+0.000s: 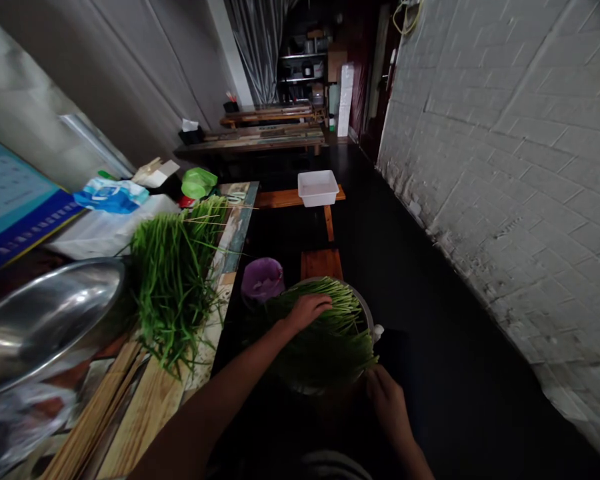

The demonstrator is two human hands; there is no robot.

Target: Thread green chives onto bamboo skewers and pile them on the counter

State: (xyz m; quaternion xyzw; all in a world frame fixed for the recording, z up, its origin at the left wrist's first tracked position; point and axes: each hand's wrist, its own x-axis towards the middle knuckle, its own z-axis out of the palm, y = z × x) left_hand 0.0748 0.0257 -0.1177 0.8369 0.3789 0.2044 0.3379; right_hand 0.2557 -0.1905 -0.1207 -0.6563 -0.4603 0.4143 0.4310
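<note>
A round metal basin (366,308) sits low in front of me, heaped with long green chive stalks (325,340). My left hand (306,311) rests on top of the stalks near the basin's far side, fingers curled down into them. My right hand (387,400) is at the near end of the bundle, fingers bent against the cut ends; what it grips is too dark to make out. A second pile of green stalks (173,273) lies on the table at the left.
A large steel bowl (45,320) and a bundle of bamboo skewers (93,413) are on the left table. A purple bucket (263,280) stands by the basin. A white tub (318,187) sits on a wooden bench. A white brick wall (505,167) runs along the right.
</note>
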